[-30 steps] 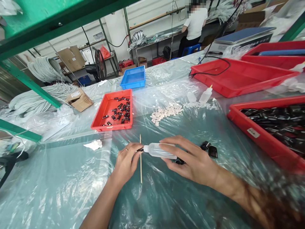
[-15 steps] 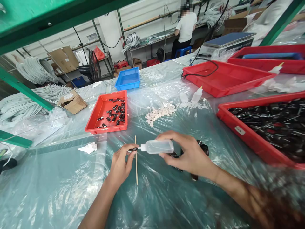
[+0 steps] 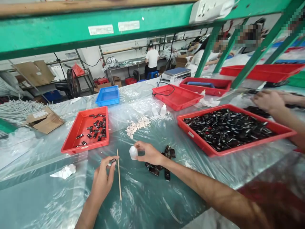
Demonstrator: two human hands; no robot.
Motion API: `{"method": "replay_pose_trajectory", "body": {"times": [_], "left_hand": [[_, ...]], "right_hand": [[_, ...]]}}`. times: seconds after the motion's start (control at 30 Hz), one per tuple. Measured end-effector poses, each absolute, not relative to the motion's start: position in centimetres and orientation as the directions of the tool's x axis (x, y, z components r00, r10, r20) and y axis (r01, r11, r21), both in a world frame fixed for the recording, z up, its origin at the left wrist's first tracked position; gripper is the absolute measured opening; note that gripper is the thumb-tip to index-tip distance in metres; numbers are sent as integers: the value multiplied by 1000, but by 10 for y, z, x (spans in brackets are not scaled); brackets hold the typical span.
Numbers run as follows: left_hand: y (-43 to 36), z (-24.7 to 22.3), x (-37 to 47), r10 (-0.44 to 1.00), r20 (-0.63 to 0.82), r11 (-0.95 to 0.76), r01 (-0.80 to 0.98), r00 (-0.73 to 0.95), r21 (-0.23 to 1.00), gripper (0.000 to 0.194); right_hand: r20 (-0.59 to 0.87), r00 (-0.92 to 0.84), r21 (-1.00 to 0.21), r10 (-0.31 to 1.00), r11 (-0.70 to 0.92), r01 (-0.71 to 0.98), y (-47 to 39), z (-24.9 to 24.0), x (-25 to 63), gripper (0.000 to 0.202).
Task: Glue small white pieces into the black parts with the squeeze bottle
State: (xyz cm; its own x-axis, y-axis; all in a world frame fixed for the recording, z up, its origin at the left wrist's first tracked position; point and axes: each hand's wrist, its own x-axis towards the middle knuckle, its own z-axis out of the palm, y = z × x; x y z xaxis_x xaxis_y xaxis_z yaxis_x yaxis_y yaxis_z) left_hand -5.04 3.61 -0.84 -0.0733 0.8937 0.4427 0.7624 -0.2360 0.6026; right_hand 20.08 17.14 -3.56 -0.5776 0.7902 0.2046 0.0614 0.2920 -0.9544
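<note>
A table (image 3: 47,197) covered in clear plastic sheet is seen under a green frame (image 3: 95,30). On the right side a large red tray (image 3: 207,149) filled with black parts is set, and a co-worker's hand (image 3: 268,100) is seen past its far corner. Two more red trays (image 3: 177,97) are placed behind it, and a blue tray (image 3: 108,95) further left. A smaller red tray (image 3: 71,144) with a few black parts is laid to the left of the centre, and a cardboard box (image 3: 44,119) is found beyond it. A heap of white pieces (image 3: 137,124) is spread between the trays, with two small bottles (image 3: 163,110) just behind it.

Near the front edge a bottle (image 3: 133,152) is grasped by the right hand (image 3: 150,153), the fingers closed round it; it is held just above the sheet. A few black parts (image 3: 158,168) are scattered just right of that hand. A small black part (image 3: 112,161) is pinched between thumb and fingertips of the left hand (image 3: 103,178). A thin wooden stick (image 3: 119,175) is laid on the sheet between the two hands, just beside the left fingers. A crumpled white scrap (image 3: 64,171) is left well apart on the left.
</note>
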Motion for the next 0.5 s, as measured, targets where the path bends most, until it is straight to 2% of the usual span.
{"method": "replay_pose_trajectory", "body": {"times": [0.17,0.3,0.4,0.5], "left_hand": [[36,-12,-52,884,466,-271,764,-43,585,23],[39,-19,-53,876,481,-289,767,-29,573,20],[42,-25,-55,863,506,-316,779,-3,542,18],[43,-27,-56,858,514,-324,783,6,531,19]], "right_hand": [[318,-548,-861,773,478,173,184,-35,214,39],[411,-489,-730,769,599,328,220,-37,218,30],[449,-585,-576,675,719,389,245,-38,207,29],[512,-670,-406,538,839,363,259,-37,187,30]]}}
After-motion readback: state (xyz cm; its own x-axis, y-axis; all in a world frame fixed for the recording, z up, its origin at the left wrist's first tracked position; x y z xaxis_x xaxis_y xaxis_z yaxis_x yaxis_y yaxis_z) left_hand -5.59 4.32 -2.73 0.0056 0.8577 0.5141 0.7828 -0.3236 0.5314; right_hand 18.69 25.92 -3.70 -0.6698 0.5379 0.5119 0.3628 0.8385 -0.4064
